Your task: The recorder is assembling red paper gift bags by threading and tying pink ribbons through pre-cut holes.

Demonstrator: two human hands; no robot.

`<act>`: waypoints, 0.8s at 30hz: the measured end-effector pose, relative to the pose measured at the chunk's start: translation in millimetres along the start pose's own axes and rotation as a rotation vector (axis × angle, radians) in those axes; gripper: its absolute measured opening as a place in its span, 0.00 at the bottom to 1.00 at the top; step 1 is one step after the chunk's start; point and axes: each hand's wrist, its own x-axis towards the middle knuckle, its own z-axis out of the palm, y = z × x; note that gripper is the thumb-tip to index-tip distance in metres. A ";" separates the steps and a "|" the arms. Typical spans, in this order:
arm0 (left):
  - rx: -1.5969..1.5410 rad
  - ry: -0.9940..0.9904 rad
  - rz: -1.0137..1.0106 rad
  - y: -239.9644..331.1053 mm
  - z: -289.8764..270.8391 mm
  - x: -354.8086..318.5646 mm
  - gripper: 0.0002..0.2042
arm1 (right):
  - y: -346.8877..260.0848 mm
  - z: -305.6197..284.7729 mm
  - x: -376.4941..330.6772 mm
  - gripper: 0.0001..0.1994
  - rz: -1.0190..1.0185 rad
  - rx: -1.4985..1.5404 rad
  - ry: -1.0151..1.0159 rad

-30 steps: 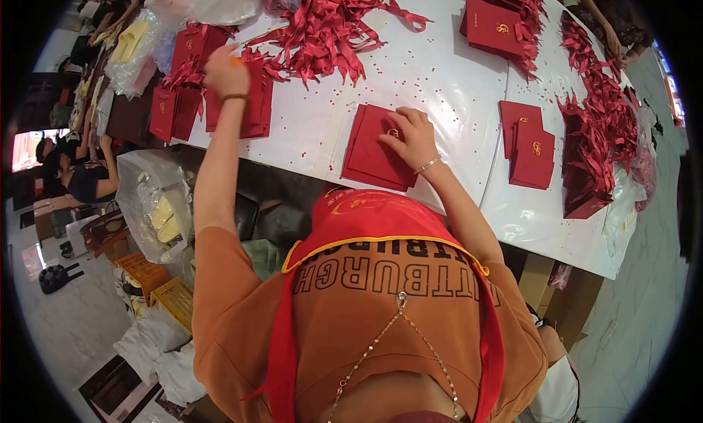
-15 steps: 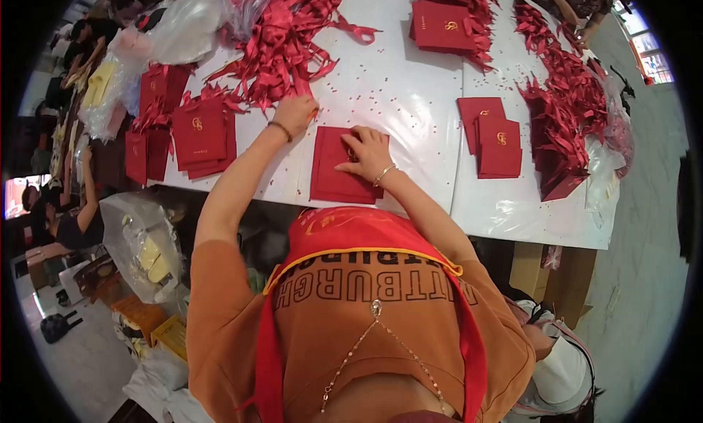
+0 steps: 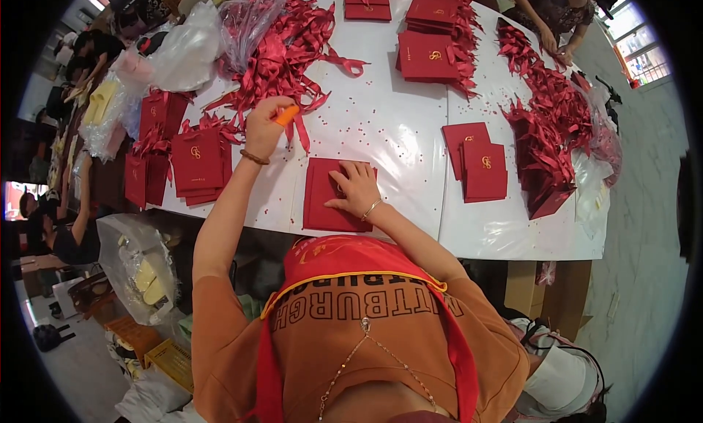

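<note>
On the white table [image 3: 388, 123], just in front of the person, a flat dark red folder [image 3: 326, 203] lay near the table's front edge, and the right hand [image 3: 356, 189] rested on its upper right part with the fingers spread and pressed flat, gripping nothing. Further out and to the left, the left hand [image 3: 262, 127] was raised over the table, closed around a small orange tool [image 3: 287, 115] whose tip stuck out past the fingers. Just beyond that hand lay a loose heap of red ribbons [image 3: 282, 46]. To its left sat a stack of red folders [image 3: 198, 163], and to the right of the flat folder, well apart from it, lay two more red folders [image 3: 480, 163]. Another ribbon pile [image 3: 545, 123] ran along the table's right side.
</note>
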 end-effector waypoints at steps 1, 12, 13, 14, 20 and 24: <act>-0.002 0.004 0.006 8.3 -2.1 4.9 0.04 | -1.8 0.6 -1.7 0.32 -0.004 -0.005 0.003; -0.612 0.013 -0.081 63.7 -33.0 10.7 0.07 | 2.2 -12.4 12.0 0.12 0.173 0.434 -0.069; -0.490 -0.030 -0.138 65.2 -29.1 2.9 0.06 | 2.1 -17.8 13.5 0.11 0.218 0.386 -0.071; -0.393 -0.096 -0.172 62.7 -24.0 -6.4 0.06 | 5.0 -22.2 17.0 0.11 0.255 0.301 -0.184; -0.176 -0.387 -0.432 7.5 21.2 -72.7 0.06 | 19.0 -22.6 21.4 0.18 0.431 0.357 -0.455; -0.300 -0.304 -0.526 -9.0 28.5 -88.7 0.06 | 27.0 -22.2 21.4 0.18 0.449 0.543 -0.492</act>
